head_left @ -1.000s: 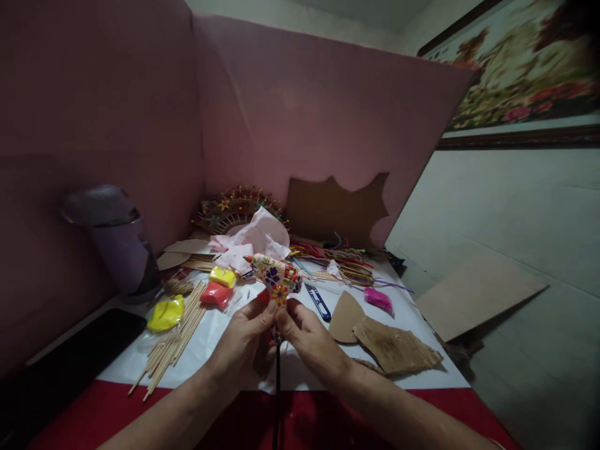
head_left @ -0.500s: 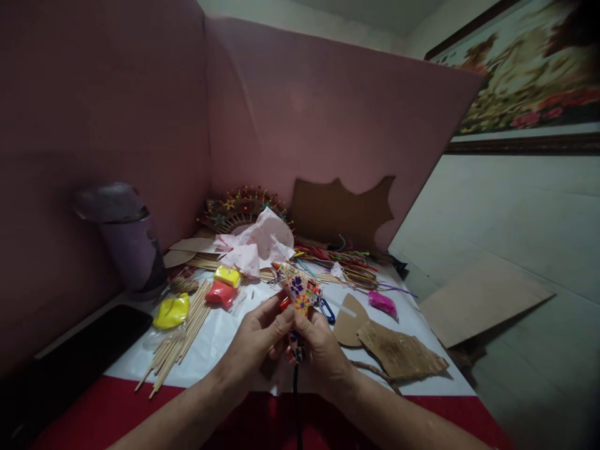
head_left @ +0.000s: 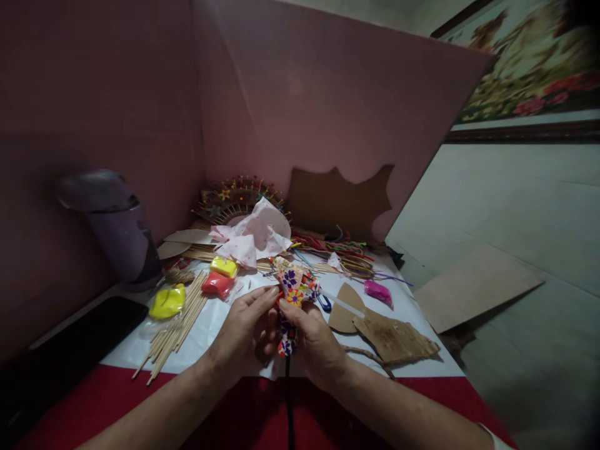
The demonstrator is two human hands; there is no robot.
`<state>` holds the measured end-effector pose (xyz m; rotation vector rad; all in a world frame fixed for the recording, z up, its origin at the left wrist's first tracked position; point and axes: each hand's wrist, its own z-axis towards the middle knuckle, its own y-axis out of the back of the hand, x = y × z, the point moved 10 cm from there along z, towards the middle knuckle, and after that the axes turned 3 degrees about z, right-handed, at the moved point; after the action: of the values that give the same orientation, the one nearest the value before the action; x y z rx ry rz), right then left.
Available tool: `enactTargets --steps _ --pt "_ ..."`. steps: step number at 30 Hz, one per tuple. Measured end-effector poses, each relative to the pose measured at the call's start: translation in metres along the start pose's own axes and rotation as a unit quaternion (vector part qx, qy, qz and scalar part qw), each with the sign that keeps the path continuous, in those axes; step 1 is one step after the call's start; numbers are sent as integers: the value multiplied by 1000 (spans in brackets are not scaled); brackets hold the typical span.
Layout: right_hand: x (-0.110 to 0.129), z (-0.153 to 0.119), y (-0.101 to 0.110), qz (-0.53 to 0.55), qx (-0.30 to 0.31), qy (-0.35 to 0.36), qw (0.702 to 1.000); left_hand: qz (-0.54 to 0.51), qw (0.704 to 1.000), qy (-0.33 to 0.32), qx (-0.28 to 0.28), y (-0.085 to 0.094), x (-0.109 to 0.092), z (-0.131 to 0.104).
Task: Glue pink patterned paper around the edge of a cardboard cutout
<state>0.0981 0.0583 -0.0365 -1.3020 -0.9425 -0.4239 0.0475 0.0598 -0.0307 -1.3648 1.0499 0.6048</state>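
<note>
sticks (head_left: 180, 328) are lying left of the left hand (head_left: 244, 322), whose fingertips are bunching by the trigger (head_left: 280, 298) of the glue gun (head_left: 291, 289), pinching or not i cannot tell. the right hand (head_left: 321, 340) is holding the gun over the paper (head_left: 206, 322), thumb pressing it, other fingers hidden.

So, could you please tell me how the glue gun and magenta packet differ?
The glue gun is flower-patterned; the magenta packet is plain. The glue gun is held; the magenta packet lies on the white sheet. The glue gun looks bigger than the magenta packet. Both are brightly coloured.
</note>
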Motion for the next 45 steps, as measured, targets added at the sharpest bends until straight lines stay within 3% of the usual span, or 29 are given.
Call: enactTargets --steps 11,19,27,35,45 --pt "-12 0 2 9 14 -61 998 -9 1000 6 11 -1 4 0" --pt "-9 -3 -3 56 17 -64 996 12 1000 14 -10 1 3 -1" --pt "-12 -4 -6 -41 47 -49 997 5 1000 4 10 1 4 0" --pt "-24 -6 -2 -44 33 -14 998 17 999 41 -25 10 16 0" --pt "-25 -13 -4 48 48 -28 997 -13 996 78 42 -1 20 -4"
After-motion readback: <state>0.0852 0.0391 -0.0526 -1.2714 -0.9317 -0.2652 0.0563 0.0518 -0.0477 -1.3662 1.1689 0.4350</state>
